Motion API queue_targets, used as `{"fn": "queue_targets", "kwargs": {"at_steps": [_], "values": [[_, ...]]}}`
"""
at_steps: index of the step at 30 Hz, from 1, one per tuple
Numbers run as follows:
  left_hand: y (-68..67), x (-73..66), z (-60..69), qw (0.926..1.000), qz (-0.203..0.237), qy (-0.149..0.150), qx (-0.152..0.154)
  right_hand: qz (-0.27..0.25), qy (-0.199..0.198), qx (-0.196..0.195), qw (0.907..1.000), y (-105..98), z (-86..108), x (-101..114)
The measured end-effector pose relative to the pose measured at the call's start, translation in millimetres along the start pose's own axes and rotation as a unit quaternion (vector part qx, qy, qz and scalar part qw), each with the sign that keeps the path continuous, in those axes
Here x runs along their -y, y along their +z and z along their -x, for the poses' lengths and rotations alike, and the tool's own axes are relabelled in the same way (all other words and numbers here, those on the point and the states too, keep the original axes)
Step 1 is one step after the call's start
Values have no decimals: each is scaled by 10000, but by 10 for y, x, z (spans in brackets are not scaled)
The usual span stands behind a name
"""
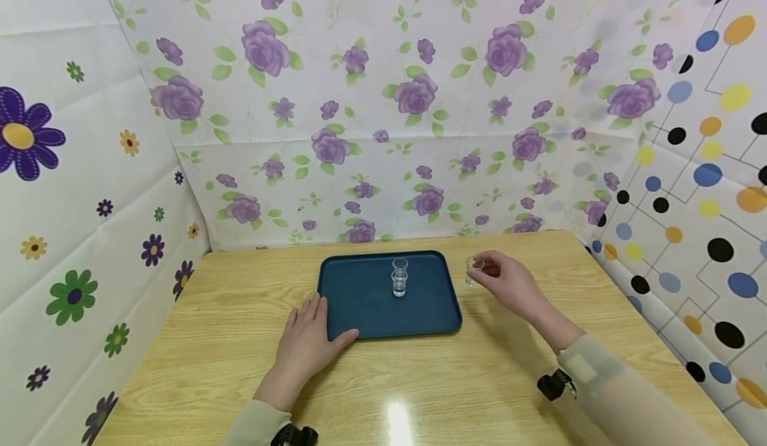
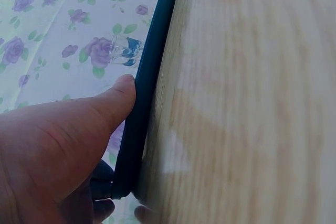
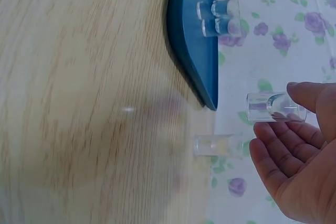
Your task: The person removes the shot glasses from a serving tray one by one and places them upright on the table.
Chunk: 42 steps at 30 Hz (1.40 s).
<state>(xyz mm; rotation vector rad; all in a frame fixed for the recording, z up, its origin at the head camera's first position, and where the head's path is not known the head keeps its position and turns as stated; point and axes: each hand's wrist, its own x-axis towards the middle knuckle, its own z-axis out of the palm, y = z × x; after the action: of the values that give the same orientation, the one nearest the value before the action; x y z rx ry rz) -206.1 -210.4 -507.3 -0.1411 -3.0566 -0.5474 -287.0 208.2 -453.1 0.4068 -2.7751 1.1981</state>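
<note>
A dark blue tray (image 1: pixel 365 306) lies on the table, with two small clear shot glasses on it, a front one (image 1: pixel 399 286) and a back one (image 1: pixel 400 263). At the tray's front left corner rests my left hand (image 1: pixel 307 341); its fingers lie along the left rim, and its thumb (image 2: pixel 118 95) touches the front rim. Just right of the tray, my right hand (image 1: pixel 509 283) pinches another clear shot glass (image 3: pixel 265 107) between thumb and fingers. In the right wrist view, a further clear glass (image 3: pixel 212 145) stands near the held one; my right hand seems to hide it from the head view.
The wooden table (image 1: pixel 240 319) runs back to a purple-flowered cloth wall (image 1: pixel 371 166). Patterned cloth also hangs along the left side (image 1: pixel 96 233) and the right side (image 1: pixel 689 186).
</note>
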Motion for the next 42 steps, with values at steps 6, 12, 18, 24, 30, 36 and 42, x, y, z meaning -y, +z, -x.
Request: {"fn": "queue_targets", "kwargs": {"at_steps": [6,12,18,24,30,36,42], "values": [[-11,-3,9,10000,15,20,-24,78,70,-58,9999,-81,20,-77],[-16,-7,19,10000,24,19,3,175,133,-84,9997,-133,36,-177],[-28,-11,25,10000,29,13,-10,251,226,-158,9993,-189,19,-302],[-10,-5,16,10000,44,2,-13,203,403,-105,9989,-212,-11,-456],[22,12,-1,10000,72,-2,-3,134,540,-95,9984,-202,-59,-570],[17,8,6,10000,47,4,-25,129,658,-56,9977,-174,-116,-608],[-12,-9,18,10000,13,29,-46,140,757,9,9970,-147,-171,-627]]}}
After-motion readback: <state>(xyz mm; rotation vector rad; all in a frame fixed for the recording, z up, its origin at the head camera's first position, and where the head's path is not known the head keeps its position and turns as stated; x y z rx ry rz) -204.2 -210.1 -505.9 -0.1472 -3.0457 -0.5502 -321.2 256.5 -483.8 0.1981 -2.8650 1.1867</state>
